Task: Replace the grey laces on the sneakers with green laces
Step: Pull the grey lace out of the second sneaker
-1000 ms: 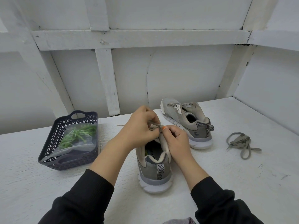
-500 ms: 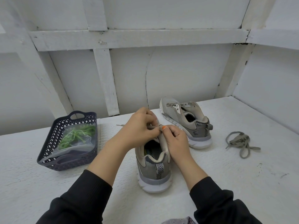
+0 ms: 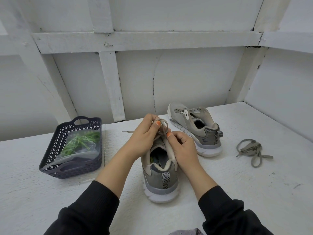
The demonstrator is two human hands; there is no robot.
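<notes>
A grey sneaker [image 3: 160, 180] stands in front of me, heel toward me. My left hand [image 3: 144, 136] pinches a loop of its grey lace [image 3: 163, 127] above the tongue. My right hand [image 3: 183, 148] pinches the same lace lower down, by the shoe's right side. A loose end of that lace [image 3: 127, 131] lies on the table to the left. The second grey sneaker [image 3: 194, 129] stands behind on the right with no lace in it. A removed grey lace [image 3: 252, 149] lies bundled at the right. Green laces [image 3: 79, 141] sit in a clear bag inside a dark basket [image 3: 71, 170].
The white table [image 3: 237, 192] is boxed in by white walls at the back and right. The dark basket stands at the left, close to the back wall. A bit of patterned grey cloth [image 3: 184, 232] shows at the bottom edge.
My left hand has lifted and drawn a loop of grey lace up out of the near sneaker. My right hand has slid a little lower beside the tongue.
</notes>
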